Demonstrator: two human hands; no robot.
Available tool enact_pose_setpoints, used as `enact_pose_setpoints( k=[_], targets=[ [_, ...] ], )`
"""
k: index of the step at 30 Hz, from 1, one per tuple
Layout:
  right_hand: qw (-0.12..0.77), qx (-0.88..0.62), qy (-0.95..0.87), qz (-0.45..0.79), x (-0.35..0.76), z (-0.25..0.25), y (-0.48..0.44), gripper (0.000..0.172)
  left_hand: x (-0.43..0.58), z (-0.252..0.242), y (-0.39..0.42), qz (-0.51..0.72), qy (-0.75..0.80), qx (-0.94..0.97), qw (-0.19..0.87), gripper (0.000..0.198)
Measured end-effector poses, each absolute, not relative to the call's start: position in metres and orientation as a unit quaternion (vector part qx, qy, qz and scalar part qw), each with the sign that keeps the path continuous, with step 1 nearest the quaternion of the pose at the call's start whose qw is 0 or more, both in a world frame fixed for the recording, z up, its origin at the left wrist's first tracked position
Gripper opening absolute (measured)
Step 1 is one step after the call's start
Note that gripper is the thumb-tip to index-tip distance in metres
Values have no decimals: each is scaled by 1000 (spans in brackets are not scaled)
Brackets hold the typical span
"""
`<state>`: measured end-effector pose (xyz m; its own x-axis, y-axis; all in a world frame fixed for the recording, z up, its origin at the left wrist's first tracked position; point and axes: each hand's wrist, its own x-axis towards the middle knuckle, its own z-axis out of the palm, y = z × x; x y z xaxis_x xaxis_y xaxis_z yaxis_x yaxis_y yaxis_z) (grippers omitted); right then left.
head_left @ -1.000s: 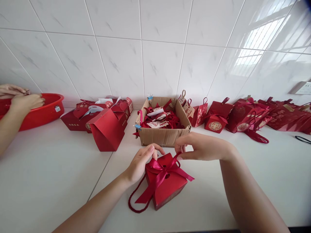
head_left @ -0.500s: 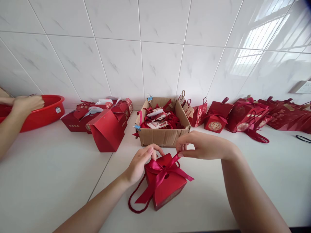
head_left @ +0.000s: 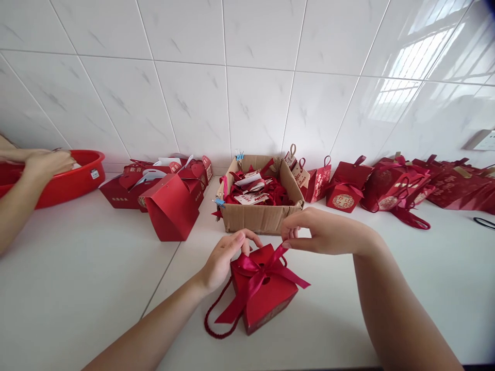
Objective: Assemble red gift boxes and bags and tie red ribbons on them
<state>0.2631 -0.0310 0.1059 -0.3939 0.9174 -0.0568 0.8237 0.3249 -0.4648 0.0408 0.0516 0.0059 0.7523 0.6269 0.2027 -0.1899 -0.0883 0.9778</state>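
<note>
A small red gift box (head_left: 274, 304) lies on the white counter in front of me, a dark red ribbon bow (head_left: 253, 281) tied across its top. My left hand (head_left: 228, 255) rests at the box's far left corner, its fingers closed at the bow's left loop; the fingertips are partly hidden. Between thumb and fingers, my right hand (head_left: 319, 232) pinches the bow's upper right loop. One ribbon tail hangs toward the front left, the other toward the right. A braided red cord handle (head_left: 211, 330) curves out from the box's left side onto the counter.
Behind the box stands an open cardboard box (head_left: 251, 219) of red ribbons and tags. Red gift boxes (head_left: 170, 211) stand left of it, several more (head_left: 344, 188) along the wall to the right. At far left, another person's hands (head_left: 46, 165) work over a red basin (head_left: 73, 185).
My hands and the bow look almost the same. The other person's hands at the far left have shifted slightly, and a pale item now shows beside them. The view has moved a little.
</note>
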Motion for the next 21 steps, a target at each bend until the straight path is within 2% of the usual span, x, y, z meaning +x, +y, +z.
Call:
enact_pose_setpoints(
  k=[6,21],
  targets=[
    [168,-515,-820,184,259,107,-32,10,41,6,51,327,165,656,660,51],
    [212,-507,-819,165,256,107,-33,9,40,7,50,327,153,680,638,49]
  ],
)
